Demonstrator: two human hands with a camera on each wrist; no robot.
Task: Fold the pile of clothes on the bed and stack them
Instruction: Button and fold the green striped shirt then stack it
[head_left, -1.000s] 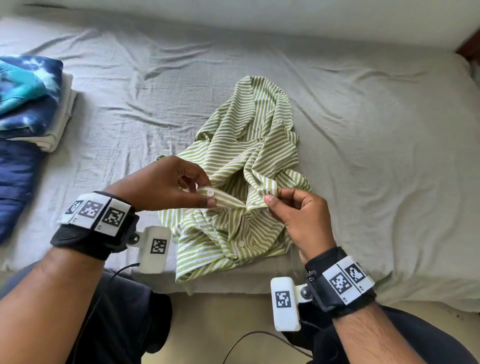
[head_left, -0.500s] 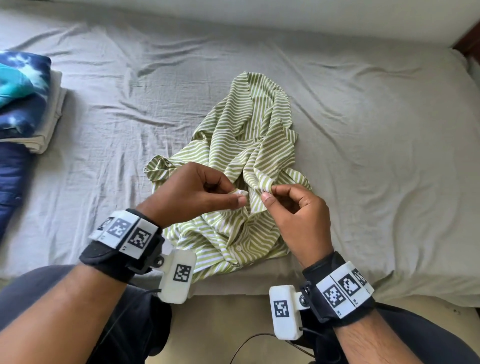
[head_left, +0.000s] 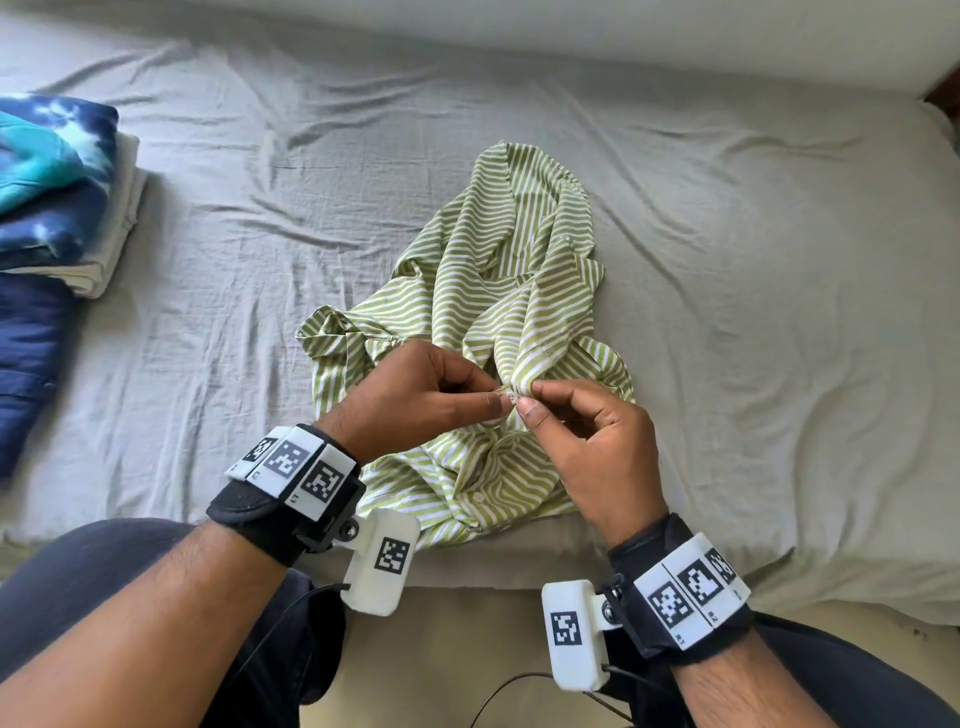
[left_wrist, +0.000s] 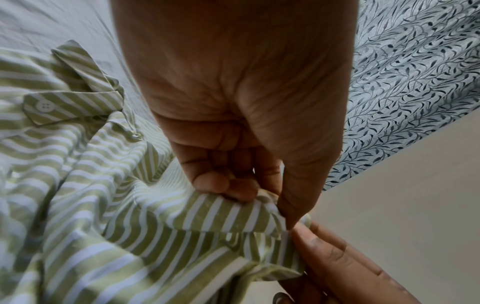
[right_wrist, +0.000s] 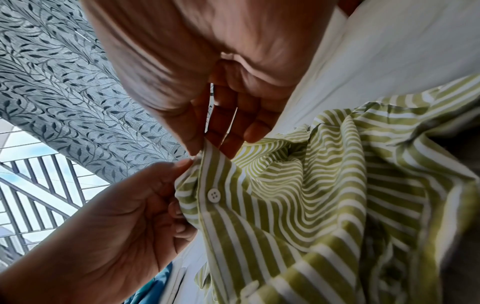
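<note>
While a folded stack of clothes (head_left: 57, 192), tie-dye blue on top of cream layers, sits at the far left of the wrinkled grey bedsheet (head_left: 753, 260), with a dark navy garment (head_left: 26, 364) just nearer, the crumpled green-and-white striped cotton shirt (head_left: 509, 291) lies in the middle near the bed's near edge. At its near part the left hand (head_left: 415, 400) pinches the front placket between thumb and curled fingers, holding a small white button (head_left: 510, 398) at its fingertips. Just right of it, touching at the tips, the right hand (head_left: 597, 447) pinches the opposite striped edge between thumb and forefinger, other fingers loosely curled
</note>
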